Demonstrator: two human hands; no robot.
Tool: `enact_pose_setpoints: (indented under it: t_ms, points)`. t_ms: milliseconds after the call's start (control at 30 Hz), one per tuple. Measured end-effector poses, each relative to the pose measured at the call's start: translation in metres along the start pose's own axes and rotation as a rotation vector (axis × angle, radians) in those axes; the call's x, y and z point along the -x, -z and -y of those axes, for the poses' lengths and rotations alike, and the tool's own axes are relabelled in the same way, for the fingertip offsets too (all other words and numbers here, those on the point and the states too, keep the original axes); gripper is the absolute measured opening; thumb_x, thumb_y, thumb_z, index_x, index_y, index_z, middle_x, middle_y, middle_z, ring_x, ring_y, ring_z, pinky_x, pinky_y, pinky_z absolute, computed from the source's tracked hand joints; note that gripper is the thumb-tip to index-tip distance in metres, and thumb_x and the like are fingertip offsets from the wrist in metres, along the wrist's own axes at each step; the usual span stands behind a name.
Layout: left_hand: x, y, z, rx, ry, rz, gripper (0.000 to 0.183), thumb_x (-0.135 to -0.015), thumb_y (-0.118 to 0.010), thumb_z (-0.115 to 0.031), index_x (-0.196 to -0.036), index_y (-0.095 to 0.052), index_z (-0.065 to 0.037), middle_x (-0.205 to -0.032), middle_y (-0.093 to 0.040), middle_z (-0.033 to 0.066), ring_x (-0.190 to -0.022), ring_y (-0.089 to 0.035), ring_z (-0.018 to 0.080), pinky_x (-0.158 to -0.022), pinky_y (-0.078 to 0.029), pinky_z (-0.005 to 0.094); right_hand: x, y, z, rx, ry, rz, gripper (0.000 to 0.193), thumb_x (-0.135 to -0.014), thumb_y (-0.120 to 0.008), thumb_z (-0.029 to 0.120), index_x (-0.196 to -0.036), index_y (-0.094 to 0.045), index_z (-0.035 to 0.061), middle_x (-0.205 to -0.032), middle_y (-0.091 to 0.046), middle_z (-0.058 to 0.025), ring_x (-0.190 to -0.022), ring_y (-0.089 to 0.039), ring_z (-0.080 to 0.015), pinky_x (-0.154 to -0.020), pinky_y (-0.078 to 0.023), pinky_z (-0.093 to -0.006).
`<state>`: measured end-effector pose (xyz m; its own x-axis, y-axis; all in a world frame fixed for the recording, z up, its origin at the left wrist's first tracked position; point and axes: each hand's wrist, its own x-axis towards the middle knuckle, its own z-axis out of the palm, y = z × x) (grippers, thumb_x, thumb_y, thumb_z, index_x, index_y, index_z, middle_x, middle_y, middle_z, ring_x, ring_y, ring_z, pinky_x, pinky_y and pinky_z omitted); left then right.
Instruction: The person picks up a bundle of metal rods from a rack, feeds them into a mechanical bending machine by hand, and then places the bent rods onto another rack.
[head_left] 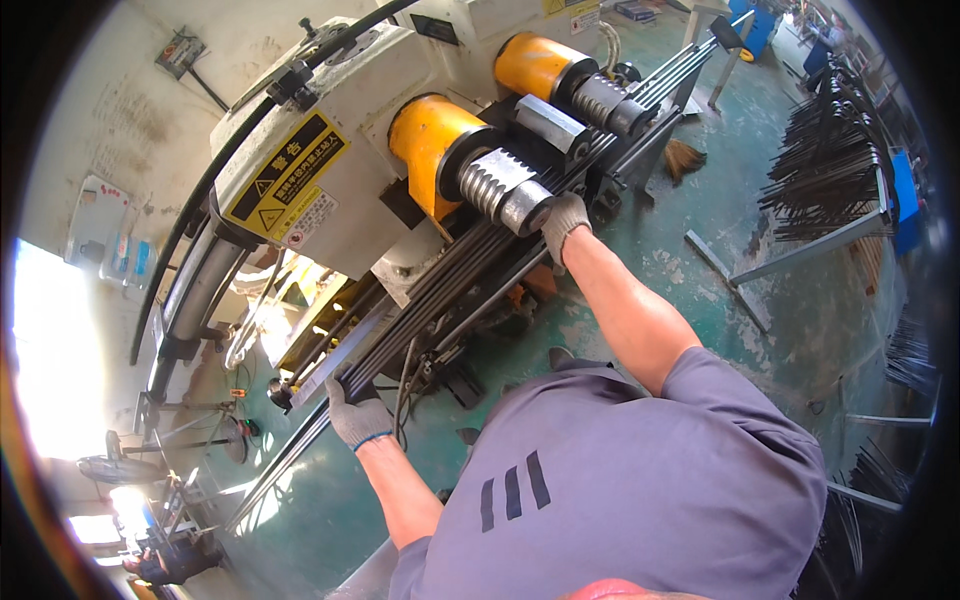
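Note:
A bundle of long, thin dark metal rods [420, 297] runs slantwise across a machine, from the lower left to the upper right. My left hand [360, 420], in a light knitted glove, is closed round the rods near their lower left part, thumb on top. Farther up the bundle, my gloved right hand [567, 222] is closed on the rods, just beside the tip of the near ribbed steel roller [503, 188]. Its fingertips are partly hidden. Above the rods, orange housings [432, 135] carry this roller and a second ribbed roller [606, 101].
The pale machine body [370, 190] bears a yellow and black warning label [287, 168]. On the right, a rack [815, 248] holds many dark rods. A broom head [684, 158] lies on the worn green floor [650, 330]. A bright window [60, 350] is at the left.

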<state>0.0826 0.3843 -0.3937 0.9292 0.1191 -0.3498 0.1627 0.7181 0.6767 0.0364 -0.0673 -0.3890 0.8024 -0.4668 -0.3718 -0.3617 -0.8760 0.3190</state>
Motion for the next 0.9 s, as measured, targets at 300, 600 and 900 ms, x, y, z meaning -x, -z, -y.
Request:
enact_pose_setpoints:
  t_ms: [300, 600, 900]
  points:
    - [-0.001, -0.004, 0.016, 0.105, 0.128, 0.03, 0.035, -0.113, -0.054, -0.023, -0.129, -0.065, 0.005, -0.132, -0.068, 0.0203, -0.124, -0.065, 0.0371, -0.115, -0.051, 0.0534, -0.003, -0.005, -0.001, -0.038, -0.007, 0.026, 0.073, -0.069, -0.095, 0.058, -0.134, -0.076, 0.0288, -0.138, -0.072, 0.0058, -0.131, -0.066, -0.0153, -0.106, -0.052, -0.0287]
    - [-0.013, 0.019, -0.001, 0.065, -0.021, 0.078, 0.034, -0.112, -0.055, -0.023, -0.125, -0.066, 0.007, -0.129, -0.069, 0.0219, -0.126, -0.065, 0.0366, -0.116, -0.051, 0.0546, -0.015, -0.047, -0.004, -0.34, -0.003, -0.324, 0.041, -0.082, -0.085, 0.034, -0.122, -0.079, 0.027, -0.128, -0.076, 0.0009, -0.124, -0.069, -0.0159, -0.105, -0.05, -0.028]
    - [-0.003, -0.027, 0.033, 0.147, 0.183, 0.115, 0.034, -0.112, -0.054, -0.021, -0.135, -0.062, 0.002, -0.136, -0.068, 0.0199, -0.131, -0.062, 0.037, -0.118, -0.049, 0.0556, -0.015, -0.024, 0.005, -0.161, -0.081, -0.136, 0.033, -0.092, -0.076, 0.029, -0.125, -0.08, 0.0259, -0.129, -0.076, 0.0008, -0.126, -0.069, -0.0162, -0.104, -0.05, -0.0278]
